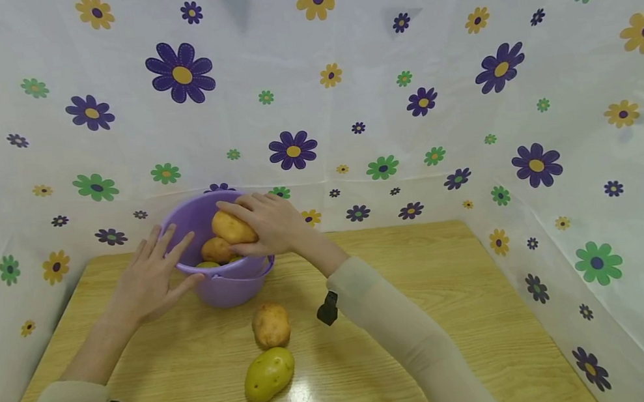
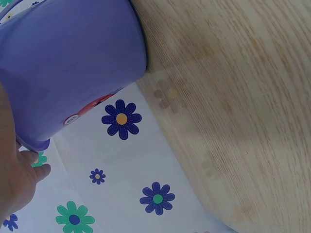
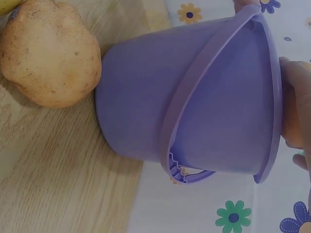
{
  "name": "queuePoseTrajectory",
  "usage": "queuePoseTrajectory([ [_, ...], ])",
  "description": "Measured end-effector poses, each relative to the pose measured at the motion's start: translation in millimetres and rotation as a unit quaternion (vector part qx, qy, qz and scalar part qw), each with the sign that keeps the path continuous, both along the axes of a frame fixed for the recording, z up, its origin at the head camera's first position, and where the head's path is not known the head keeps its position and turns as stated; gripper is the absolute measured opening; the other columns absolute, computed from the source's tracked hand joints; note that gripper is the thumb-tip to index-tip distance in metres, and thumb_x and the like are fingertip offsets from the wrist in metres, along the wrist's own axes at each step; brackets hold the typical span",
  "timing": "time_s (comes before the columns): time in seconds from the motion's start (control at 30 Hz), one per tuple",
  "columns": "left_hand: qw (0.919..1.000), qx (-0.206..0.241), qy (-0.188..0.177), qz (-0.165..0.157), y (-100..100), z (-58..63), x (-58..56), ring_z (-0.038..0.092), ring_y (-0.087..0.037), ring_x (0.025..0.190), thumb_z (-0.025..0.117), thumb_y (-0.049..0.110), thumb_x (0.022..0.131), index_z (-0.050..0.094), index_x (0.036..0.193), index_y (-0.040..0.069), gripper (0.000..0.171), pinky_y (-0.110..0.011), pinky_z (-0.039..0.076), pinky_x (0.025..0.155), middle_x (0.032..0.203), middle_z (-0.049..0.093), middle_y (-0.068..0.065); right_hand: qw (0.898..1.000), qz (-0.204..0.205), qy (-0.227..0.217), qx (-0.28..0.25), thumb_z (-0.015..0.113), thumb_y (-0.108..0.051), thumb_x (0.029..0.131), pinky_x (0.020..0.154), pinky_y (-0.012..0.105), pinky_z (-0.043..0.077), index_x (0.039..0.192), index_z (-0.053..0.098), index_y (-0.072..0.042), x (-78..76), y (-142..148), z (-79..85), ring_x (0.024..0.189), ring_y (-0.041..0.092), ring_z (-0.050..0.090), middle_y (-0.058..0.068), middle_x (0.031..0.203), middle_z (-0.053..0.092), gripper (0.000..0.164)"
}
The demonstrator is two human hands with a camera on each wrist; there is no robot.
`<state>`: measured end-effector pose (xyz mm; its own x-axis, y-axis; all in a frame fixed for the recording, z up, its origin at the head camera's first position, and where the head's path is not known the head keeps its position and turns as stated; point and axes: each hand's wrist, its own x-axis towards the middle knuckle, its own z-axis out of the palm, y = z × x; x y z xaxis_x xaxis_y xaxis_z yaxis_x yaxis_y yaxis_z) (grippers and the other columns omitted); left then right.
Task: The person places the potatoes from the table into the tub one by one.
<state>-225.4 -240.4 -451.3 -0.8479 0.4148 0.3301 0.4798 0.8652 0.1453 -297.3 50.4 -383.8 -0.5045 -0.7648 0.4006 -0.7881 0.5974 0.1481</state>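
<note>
A purple bucket (image 1: 234, 290) stands upright near the back of the table with several potatoes in it, one a brown potato (image 1: 217, 250). At its mouth, my right hand (image 1: 274, 224) grips a light-brown potato (image 1: 233, 227) between thumb and fingers, just inside the right rim. My left hand (image 1: 147, 278) rests against the left side of the rim, fingers straight and spread. In the right wrist view, the bucket's handle (image 3: 194, 87) hangs down its side. The left wrist view shows the bucket wall (image 2: 73, 58) beside that hand's fingers.
In front of the bucket, a knobbly brown potato (image 1: 271, 325) lies on the wooden table (image 1: 414, 296). A smooth yellow-green potato (image 1: 269, 374) lies nearer me, close against it. Flower-printed sheeting (image 1: 312, 110) stands behind and along both sides of the table.
</note>
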Motion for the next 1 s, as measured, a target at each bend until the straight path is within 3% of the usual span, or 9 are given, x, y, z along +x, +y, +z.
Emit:
queuePoseTrajectory([
  [0.27, 1.0, 0.001, 0.003, -0.002, 0, -0.4, 0.3, 0.015, -0.052, 0.163, 0.061, 0.059, 0.1, 0.034, 0.166, 0.013, 0.084, -0.075, 0.027, 0.125, 0.171, 0.027, -0.03, 0.999, 0.001, -0.012, 0.036, 0.068, -0.067, 0.093, 0.11, 0.037, 0.056, 0.16, 0.046, -0.021, -3.2, -9, 2.5, 0.125, 0.023, 0.068, 0.003, 0.138, 0.066, 0.083],
  [0.63, 1.0, -0.002, 0.002, 0.0, 0, 0.3, 0.6, 0.016, -0.052, 0.162, 0.06, 0.06, 0.1, 0.034, 0.166, 0.014, 0.084, -0.076, 0.027, 0.124, 0.171, 0.027, -0.03, 0.991, -0.008, -0.033, 0.129, 0.061, -0.068, 0.097, 0.108, 0.036, 0.056, 0.163, 0.04, -0.022, -9.2, -21, 6.1, 0.12, 0.02, 0.066, 0.002, 0.136, 0.064, 0.083],
  [1.0, 1.0, -0.007, -0.002, 0.002, 0, 1.4, 0.2, 0.016, -0.052, 0.162, 0.061, 0.059, 0.1, 0.035, 0.165, 0.014, 0.084, -0.075, 0.026, 0.125, 0.171, 0.028, -0.03, 0.987, -0.019, -0.076, 0.137, 0.057, -0.072, 0.097, 0.102, 0.033, 0.057, 0.163, 0.04, -0.024, -12.8, -23, 3.9, 0.118, 0.019, 0.066, 0.001, 0.135, 0.064, 0.083],
])
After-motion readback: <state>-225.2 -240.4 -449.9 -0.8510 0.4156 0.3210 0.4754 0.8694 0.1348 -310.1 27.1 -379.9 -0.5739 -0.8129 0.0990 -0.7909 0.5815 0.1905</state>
